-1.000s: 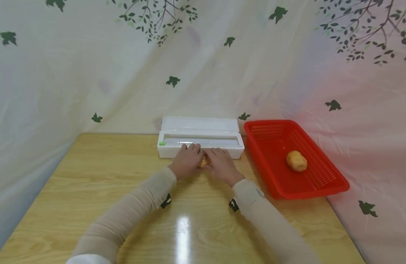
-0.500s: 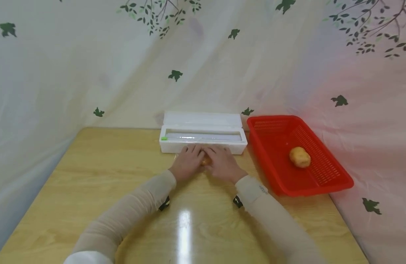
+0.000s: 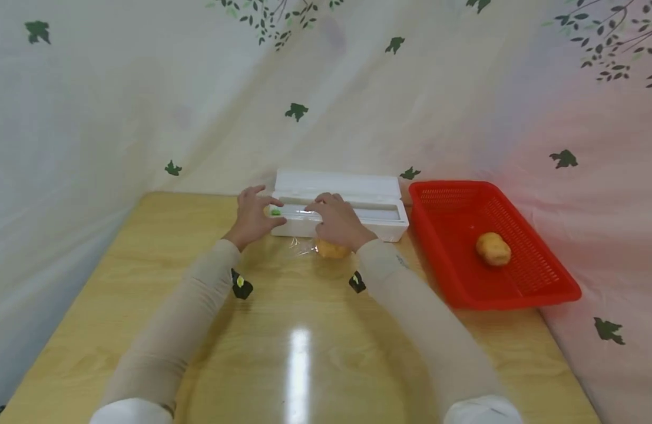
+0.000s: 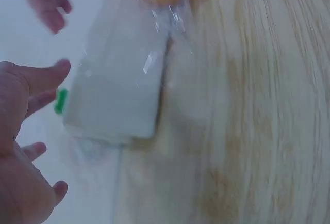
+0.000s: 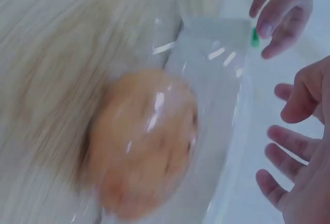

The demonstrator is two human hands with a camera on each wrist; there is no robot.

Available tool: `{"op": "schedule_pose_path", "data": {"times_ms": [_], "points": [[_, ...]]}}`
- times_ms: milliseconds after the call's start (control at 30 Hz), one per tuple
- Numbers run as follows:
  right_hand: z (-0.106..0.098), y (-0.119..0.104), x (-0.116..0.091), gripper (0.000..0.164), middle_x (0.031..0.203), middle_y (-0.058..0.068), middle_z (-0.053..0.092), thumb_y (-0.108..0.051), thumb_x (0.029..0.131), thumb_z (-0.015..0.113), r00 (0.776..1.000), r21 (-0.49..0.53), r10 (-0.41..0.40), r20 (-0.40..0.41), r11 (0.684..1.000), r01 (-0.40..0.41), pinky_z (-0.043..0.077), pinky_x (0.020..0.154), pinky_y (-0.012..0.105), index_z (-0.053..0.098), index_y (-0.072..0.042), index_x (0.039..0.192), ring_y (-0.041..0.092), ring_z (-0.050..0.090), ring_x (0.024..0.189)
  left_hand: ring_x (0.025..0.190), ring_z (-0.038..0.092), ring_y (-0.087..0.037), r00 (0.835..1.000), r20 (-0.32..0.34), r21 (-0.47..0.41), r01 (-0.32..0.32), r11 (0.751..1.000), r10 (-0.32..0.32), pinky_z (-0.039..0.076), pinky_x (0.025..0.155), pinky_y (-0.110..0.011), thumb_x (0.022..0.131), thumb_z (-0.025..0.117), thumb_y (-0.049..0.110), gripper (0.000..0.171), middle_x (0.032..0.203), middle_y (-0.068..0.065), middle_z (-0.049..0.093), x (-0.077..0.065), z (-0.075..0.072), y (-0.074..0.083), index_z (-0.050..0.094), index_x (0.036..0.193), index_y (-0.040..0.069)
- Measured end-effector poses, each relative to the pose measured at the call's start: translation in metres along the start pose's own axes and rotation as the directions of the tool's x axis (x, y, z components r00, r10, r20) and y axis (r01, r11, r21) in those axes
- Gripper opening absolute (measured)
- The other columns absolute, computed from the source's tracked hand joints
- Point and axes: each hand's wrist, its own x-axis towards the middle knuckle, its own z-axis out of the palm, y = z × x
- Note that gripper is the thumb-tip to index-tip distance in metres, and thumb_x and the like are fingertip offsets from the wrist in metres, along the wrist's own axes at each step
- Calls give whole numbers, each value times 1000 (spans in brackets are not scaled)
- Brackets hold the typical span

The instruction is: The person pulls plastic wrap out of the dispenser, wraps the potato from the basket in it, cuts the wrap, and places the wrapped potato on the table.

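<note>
A white cling film dispenser (image 3: 386, 228) lies at the back of the table, its lid raised and a green slide cutter (image 3: 275, 212) at its left end. In front of it is a potato (image 3: 332, 249) under clear cling film (image 3: 303, 246); the right wrist view shows shiny film over the potato (image 5: 144, 141). My left hand (image 3: 251, 218) hovers by the cutter, thumb and fingers spread apart, holding nothing. Above the dispenser's middle is my right hand (image 3: 337, 222), fingers loosely bent with nothing in them, partly covering the potato in the head view.
To the right stands a red plastic basket (image 3: 434, 259) with another potato (image 3: 493, 248) inside. A patterned cloth (image 3: 209, 112) hangs behind the table (image 3: 225, 353). The dispenser's raised lid (image 3: 336, 184) stands near that cloth.
Both hands have let go of the wrapped potato and lifted. The left hand moved left towards the cutter; the right rose over the dispenser. The head view shifted slightly.
</note>
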Motion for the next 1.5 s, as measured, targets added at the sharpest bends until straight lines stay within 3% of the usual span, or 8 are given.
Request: {"op": "schedule_pose_path", "data": {"times_ms": [167,300,400,600,900,1067,1300,1500], "points": [[10,-22,30,64,161,12,26,-11,88,57,998,-59,-42,53,997,45,34,109,59,52,-33,148,36,24,145,145,25,-42,996,72,-2,-51,999,51,3,117,-58,80,87,29,34,127,-26,62,13,5,-19,77,99,4],[20,-33,42,64,163,13,22,-15,92,59,994,-143,-67,80,987,78,35,109,60,45,-35,152,37,22,147,142,36,-38,994,53,6,-95,995,94,5,118,-53,79,88,29,27,97,-8,76,14,10,-20,79,90,7],[24,-37,47,67,164,13,19,-16,93,61,992,-161,-66,103,984,82,34,109,61,41,-36,154,37,21,148,138,41,-39,995,29,25,-94,995,93,7,118,-51,78,88,27,23,87,-4,76,13,7,-22,79,86,8],[25,-36,48,74,166,11,16,-13,90,65,989,-126,-68,133,988,84,30,111,63,40,-38,155,38,18,149,138,40,-39,998,56,37,-38,999,36,8,118,-51,77,89,30,28,95,-9,75,11,1,-26,77,88,7],[22,-21,48,73,165,6,21,-21,89,69,988,-315,-111,106,939,140,30,111,62,42,-43,152,37,21,148,142,33,-37,993,102,41,49,998,-53,18,113,-63,79,88,32,28,121,-19,65,17,-5,-23,76,91,9],[14,-2,38,69,166,6,18,-18,89,66,986,-286,-107,131,948,140,25,114,62,45,-41,151,38,16,150,143,22,-45,984,137,41,113,993,-118,21,110,-68,80,87,36,32,140,-28,50,16,-2,-21,76,95,10],[-14,49,1,57,167,3,18,-20,89,60,990,-284,-36,138,956,74,18,117,61,57,-40,143,35,11,151,143,25,-43,985,133,56,99,993,-106,16,114,-62,80,86,37,33,143,-29,47,19,-1,-19,76,96,10],[-39,95,-38,54,165,8,24,-15,89,56,985,-436,22,170,898,55,15,116,66,63,-37,138,38,18,149,142,31,-39,986,142,74,77,994,-87,10,116,-55,80,85,36,34,132,-26,60,19,-1,-21,76,97,8]]}}
